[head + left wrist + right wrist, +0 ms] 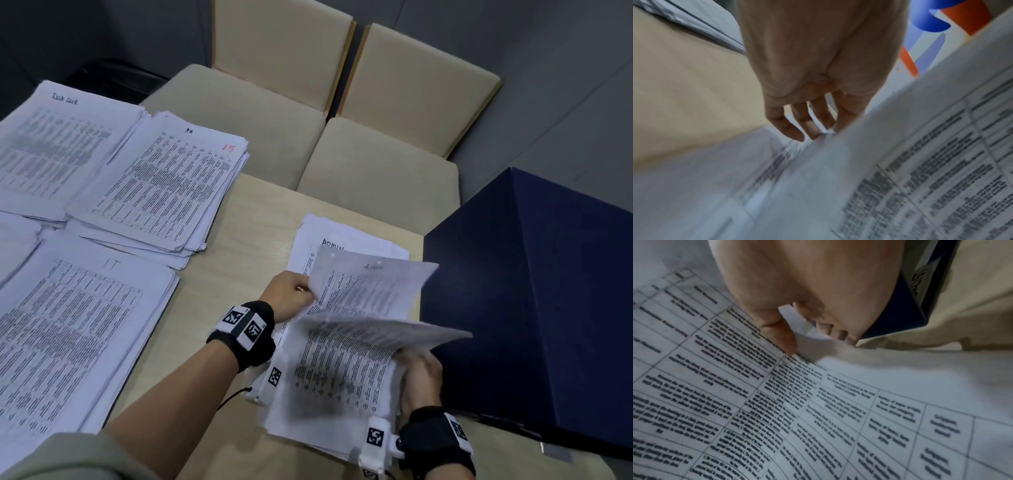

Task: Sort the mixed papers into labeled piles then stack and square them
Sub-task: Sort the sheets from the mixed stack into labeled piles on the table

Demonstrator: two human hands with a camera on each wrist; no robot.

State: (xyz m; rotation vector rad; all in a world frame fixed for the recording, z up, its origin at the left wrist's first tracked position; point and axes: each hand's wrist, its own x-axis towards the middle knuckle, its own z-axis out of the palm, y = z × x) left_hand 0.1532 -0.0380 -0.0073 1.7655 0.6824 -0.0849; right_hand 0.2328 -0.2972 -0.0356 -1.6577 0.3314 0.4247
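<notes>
Near the table's right end lies a pile whose top page is hand-labelled "Admin" [346,236]. My left hand [304,290] pinches the left edge of one printed sheet [371,286], also marked "Admin", and holds it lifted and curled above that pile. In the left wrist view the left hand's fingertips [797,134] curl at this sheet's [910,146] edge. My right hand [412,361] grips the right edge of a bundle of table-printed papers [339,373], whose top pages arch upward. In the right wrist view the thumb [781,335] presses on the bundle [818,418], with the fingers underneath.
Three sorted piles cover the table's left side: "Task List" [51,147], one with a red "15" [168,185] and "IT" [68,335]. A dark blue box [534,294] stands right beside my right hand. Beige chairs [376,164] sit behind the wooden table [246,222].
</notes>
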